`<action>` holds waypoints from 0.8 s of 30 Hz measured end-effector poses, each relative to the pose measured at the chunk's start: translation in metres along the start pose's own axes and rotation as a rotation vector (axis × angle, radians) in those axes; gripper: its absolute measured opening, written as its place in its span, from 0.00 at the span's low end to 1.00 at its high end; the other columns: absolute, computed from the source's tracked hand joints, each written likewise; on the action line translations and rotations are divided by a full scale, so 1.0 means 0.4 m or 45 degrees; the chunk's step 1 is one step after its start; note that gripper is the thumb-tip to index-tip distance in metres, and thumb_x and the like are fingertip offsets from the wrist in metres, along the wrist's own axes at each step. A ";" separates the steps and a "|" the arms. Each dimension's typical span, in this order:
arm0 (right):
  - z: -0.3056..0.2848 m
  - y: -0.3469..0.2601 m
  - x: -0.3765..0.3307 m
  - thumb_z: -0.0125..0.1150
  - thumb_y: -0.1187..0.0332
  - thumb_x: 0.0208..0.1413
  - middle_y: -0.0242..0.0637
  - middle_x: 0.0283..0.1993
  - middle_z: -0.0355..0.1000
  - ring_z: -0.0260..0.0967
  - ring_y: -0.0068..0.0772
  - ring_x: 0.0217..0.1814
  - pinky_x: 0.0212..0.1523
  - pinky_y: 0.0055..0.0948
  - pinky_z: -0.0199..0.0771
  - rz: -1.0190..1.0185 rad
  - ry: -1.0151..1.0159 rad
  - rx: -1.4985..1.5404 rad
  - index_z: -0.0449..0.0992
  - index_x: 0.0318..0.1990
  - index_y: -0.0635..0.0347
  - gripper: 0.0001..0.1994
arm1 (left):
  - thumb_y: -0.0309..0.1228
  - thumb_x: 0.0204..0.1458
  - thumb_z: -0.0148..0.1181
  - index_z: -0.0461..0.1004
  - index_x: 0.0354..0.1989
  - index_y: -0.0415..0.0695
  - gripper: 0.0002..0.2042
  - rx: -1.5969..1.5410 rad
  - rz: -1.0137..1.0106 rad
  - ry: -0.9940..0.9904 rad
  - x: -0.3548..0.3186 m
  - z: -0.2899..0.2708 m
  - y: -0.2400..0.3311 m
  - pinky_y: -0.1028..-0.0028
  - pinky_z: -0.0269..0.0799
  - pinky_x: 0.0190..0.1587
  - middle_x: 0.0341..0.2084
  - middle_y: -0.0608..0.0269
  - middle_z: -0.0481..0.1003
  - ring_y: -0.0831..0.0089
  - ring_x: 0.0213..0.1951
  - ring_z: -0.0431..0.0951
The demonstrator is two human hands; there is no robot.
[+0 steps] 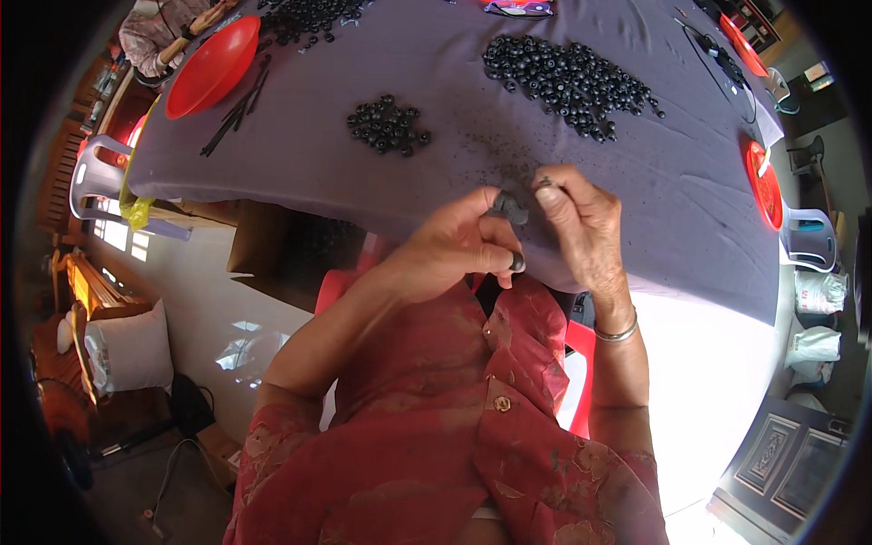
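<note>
My left hand [459, 245] is raised at the near edge of the cloth-covered table, its fingers bent together. Dark grey material [510, 208] covers or sits at one fingertip, and a small black round piece or cap [517, 262] shows at a lower finger. Whatever is gripped there I cannot make out. Close by on the right, my right hand [586, 218] pinches thumb against forefinger, with a tiny dark bit between them too small to name. A small pile of black, bead-like round pieces [386, 125] lies ahead to the left; a larger pile [568, 82] lies farther off to the right.
Dark crumbs [509, 163] are scattered over the purple-grey tablecloth [300, 154]. A red bowl [214, 68] and thin black sticks [238, 107] lie at the left, near another person's arm [186, 32]. A red dish [764, 184] rests at the right edge. Plastic chairs flank the table.
</note>
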State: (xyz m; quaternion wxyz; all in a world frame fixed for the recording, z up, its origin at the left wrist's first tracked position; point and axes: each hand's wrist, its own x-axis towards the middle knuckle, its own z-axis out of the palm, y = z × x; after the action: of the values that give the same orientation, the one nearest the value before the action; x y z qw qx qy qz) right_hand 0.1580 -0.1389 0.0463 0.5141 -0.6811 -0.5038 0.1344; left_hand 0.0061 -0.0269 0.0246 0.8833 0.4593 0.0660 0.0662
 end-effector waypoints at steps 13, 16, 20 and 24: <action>0.035 -0.034 -0.018 0.68 0.76 0.47 0.30 0.30 0.67 0.66 0.19 0.29 0.31 0.21 0.66 -0.123 -0.264 0.374 0.76 0.36 0.64 0.09 | 0.20 0.52 0.56 0.58 0.51 0.46 0.19 -0.258 0.160 -0.041 0.006 -0.053 -0.014 0.70 0.71 0.37 0.33 0.57 0.73 0.69 0.33 0.74; 0.039 -0.046 -0.018 0.66 0.75 0.49 0.31 0.28 0.68 0.68 0.20 0.29 0.33 0.22 0.68 -0.020 -0.296 0.454 0.75 0.34 0.66 0.06 | 0.19 0.52 0.56 0.59 0.50 0.46 0.18 -0.239 0.056 -0.024 0.005 -0.060 -0.007 0.71 0.71 0.37 0.33 0.56 0.73 0.70 0.32 0.74; 0.047 -0.062 0.006 0.60 0.74 0.54 0.31 0.26 0.71 0.68 0.21 0.28 0.32 0.22 0.67 0.141 -0.304 0.521 0.75 0.31 0.66 0.04 | 0.20 0.52 0.56 0.60 0.49 0.46 0.18 -0.277 0.095 -0.001 -0.002 -0.068 0.002 0.72 0.71 0.35 0.33 0.56 0.73 0.70 0.32 0.74; 0.038 0.025 0.108 0.60 0.68 0.52 0.41 0.24 0.72 0.64 0.26 0.23 0.29 0.27 0.68 0.225 -0.259 -0.163 0.74 0.29 0.66 0.08 | 0.22 0.50 0.60 0.64 0.46 0.44 0.16 0.199 0.170 0.337 0.005 -0.102 0.025 0.77 0.70 0.32 0.29 0.62 0.74 0.77 0.30 0.73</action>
State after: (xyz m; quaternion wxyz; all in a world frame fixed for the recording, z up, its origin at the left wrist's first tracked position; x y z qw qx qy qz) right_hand 0.1725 -0.0945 0.0459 0.4020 -0.7370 -0.4989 0.2150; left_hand 0.0003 0.0119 0.0095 0.8221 0.5174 0.1558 0.1794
